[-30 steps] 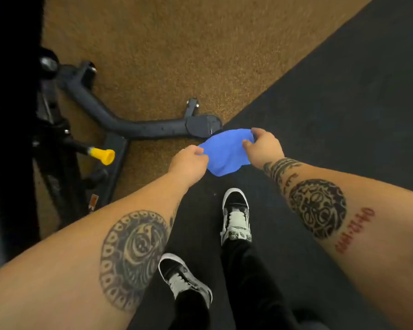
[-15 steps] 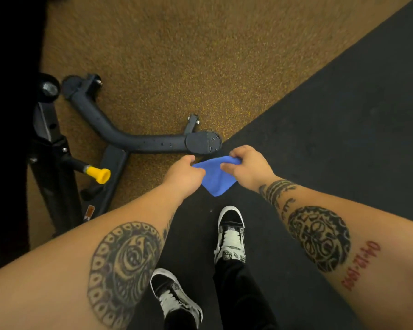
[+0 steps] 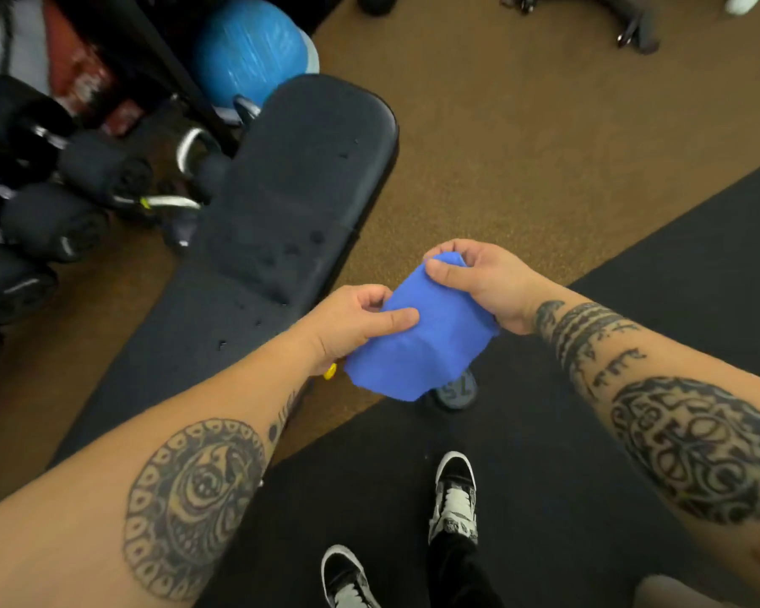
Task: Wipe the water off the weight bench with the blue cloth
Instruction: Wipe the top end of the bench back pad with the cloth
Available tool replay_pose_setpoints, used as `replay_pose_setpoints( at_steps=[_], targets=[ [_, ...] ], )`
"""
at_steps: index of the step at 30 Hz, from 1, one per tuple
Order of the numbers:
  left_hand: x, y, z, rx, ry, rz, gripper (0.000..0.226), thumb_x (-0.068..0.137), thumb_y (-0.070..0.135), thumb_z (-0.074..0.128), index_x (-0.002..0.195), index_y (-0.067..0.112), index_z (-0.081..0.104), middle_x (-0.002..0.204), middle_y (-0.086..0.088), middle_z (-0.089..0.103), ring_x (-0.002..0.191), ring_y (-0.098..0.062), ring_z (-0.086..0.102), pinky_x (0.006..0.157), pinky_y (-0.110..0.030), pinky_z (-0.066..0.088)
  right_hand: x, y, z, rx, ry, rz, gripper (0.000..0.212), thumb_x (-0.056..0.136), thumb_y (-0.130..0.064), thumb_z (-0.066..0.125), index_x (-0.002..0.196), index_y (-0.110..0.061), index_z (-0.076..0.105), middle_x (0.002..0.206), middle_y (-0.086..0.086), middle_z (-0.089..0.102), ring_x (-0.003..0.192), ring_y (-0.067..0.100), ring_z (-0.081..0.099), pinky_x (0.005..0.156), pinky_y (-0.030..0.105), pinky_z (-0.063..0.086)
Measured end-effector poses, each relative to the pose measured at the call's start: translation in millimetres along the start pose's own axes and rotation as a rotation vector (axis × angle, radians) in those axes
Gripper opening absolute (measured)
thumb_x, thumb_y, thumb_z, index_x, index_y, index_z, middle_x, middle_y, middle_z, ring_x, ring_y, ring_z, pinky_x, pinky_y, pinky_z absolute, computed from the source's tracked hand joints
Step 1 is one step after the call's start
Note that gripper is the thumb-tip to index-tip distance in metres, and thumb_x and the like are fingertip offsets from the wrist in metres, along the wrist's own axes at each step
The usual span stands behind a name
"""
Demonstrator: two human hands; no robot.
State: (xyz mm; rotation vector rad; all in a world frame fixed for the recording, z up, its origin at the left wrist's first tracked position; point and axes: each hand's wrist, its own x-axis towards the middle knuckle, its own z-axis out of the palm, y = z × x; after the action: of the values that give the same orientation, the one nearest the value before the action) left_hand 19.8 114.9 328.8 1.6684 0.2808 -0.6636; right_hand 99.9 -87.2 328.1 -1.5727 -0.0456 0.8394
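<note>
The black padded weight bench (image 3: 295,186) runs from the upper middle down to the lower left, with scattered dark water drops on its pad. I hold the blue cloth (image 3: 422,340) in the air just right of the bench's near section. My left hand (image 3: 356,318) pinches the cloth's left edge between thumb and fingers. My right hand (image 3: 479,278) pinches its upper right corner. The cloth hangs folded between both hands and does not touch the bench.
Black dumbbells (image 3: 49,212) lie on a rack at the left. A blue ball (image 3: 251,46) sits behind the bench's far end. A round weight (image 3: 455,388) lies on the floor under the cloth. My feet (image 3: 453,498) stand on a black mat (image 3: 632,256) beside brown carpet.
The view has swung up from the bench's base to its padded top. Both hands still hold the cloth, now spread wider and held beside the bench.
</note>
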Motion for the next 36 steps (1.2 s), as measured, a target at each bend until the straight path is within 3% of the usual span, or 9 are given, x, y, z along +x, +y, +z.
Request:
replay_pose_setpoints(
  at_steps=[4, 7, 10, 13, 17, 21, 27, 32, 36],
  targets=[
    [-71, 30, -33, -0.038, 0.177, 0.083, 0.041, 0.092, 0.037, 0.069, 0.101, -0.002, 0.06, 0.087, -0.009, 0.064, 0.078, -0.02, 0.058, 0.068, -0.034, 0.045, -14, -45, 62, -0.188, 0.284, -0.072, 0.043, 0.077, -0.05, 0.076, 0.108, -0.024, 0.062, 0.103, 0.002, 0.072, 0.09, 0.017, 0.068, 0.081, 0.036, 0.054],
    [-109, 48, -61, -0.027, 0.291, 0.116, 0.042, 0.095, 0.042, 0.064, 0.099, 0.0, 0.059, 0.087, -0.01, 0.065, 0.079, -0.02, 0.059, 0.072, -0.04, 0.048, -36, -69, 111, -0.373, 0.449, -0.221, 0.047, 0.09, -0.043, 0.066, 0.131, -0.024, 0.053, 0.131, -0.004, 0.059, 0.115, 0.011, 0.057, 0.094, 0.028, 0.046],
    [-136, 62, -81, -0.016, 0.295, 0.154, 0.037, 0.09, 0.044, 0.06, 0.097, 0.008, 0.062, 0.09, -0.009, 0.068, 0.084, -0.02, 0.059, 0.077, -0.043, 0.049, -64, -79, 148, -0.199, 0.174, -0.296, 0.052, 0.095, -0.035, 0.063, 0.143, -0.029, 0.046, 0.144, -0.013, 0.049, 0.132, 0.006, 0.047, 0.105, 0.024, 0.04],
    [-148, 67, -91, 0.006, 0.259, 0.206, 0.025, 0.086, 0.042, 0.06, 0.093, 0.018, 0.062, 0.085, 0.0, 0.065, 0.079, -0.015, 0.057, 0.074, -0.038, 0.047, -76, -83, 172, -0.202, -0.056, -0.259, 0.047, 0.094, -0.038, 0.063, 0.138, -0.03, 0.052, 0.134, -0.01, 0.061, 0.117, 0.002, 0.06, 0.096, 0.025, 0.049],
    [-134, 58, -101, 0.347, 0.574, 0.21, 0.022, 0.084, 0.049, 0.067, 0.083, 0.028, 0.061, 0.079, 0.008, 0.065, 0.071, -0.007, 0.056, 0.071, -0.033, 0.049, -62, -93, 183, -0.184, -0.003, -0.094, 0.023, 0.096, -0.036, 0.062, 0.104, -0.015, 0.069, 0.103, 0.014, 0.073, 0.085, 0.021, 0.066, 0.079, 0.049, 0.052],
    [-105, 63, -102, 0.138, 0.639, 0.159, 0.01, 0.093, 0.045, 0.065, 0.1, 0.038, 0.066, 0.104, 0.016, 0.066, 0.093, -0.006, 0.063, 0.077, -0.021, 0.048, -32, -111, 165, 0.134, -0.193, 0.158, 0.037, 0.1, -0.046, 0.051, 0.115, -0.019, 0.07, 0.111, 0.016, 0.073, 0.092, 0.026, 0.07, 0.07, 0.032, 0.051],
    [-37, 89, -103, -0.108, 0.794, 0.05, 0.049, 0.093, 0.059, 0.056, 0.085, 0.011, 0.063, 0.074, -0.002, 0.063, 0.068, -0.019, 0.057, 0.062, -0.032, 0.044, 27, -123, 128, 0.282, -0.243, 0.153, 0.045, 0.097, -0.042, 0.053, 0.133, -0.015, 0.058, 0.125, 0.014, 0.068, 0.115, 0.033, 0.065, 0.092, 0.044, 0.054],
    [24, 89, -114, -0.243, 0.785, 0.024, 0.036, 0.101, 0.049, 0.047, 0.104, 0.019, 0.067, 0.097, 0.003, 0.067, 0.093, -0.02, 0.062, 0.085, -0.038, 0.05, 90, -124, 96, 0.047, 0.231, -0.037, 0.019, 0.098, -0.027, 0.057, 0.116, -0.02, 0.06, 0.113, 0.011, 0.068, 0.102, 0.033, 0.066, 0.089, 0.049, 0.055],
    [58, 47, -166, 0.153, 0.892, -0.088, 0.038, 0.101, 0.044, 0.046, 0.133, 0.027, 0.058, 0.132, 0.004, 0.061, 0.126, -0.023, 0.049, 0.107, -0.045, 0.042, 141, -129, 57, -0.323, 0.555, -0.258, 0.051, 0.102, -0.034, 0.051, 0.15, -0.029, 0.034, 0.133, -0.001, 0.057, 0.112, 0.023, 0.06, 0.091, 0.039, 0.05]
  ],
)
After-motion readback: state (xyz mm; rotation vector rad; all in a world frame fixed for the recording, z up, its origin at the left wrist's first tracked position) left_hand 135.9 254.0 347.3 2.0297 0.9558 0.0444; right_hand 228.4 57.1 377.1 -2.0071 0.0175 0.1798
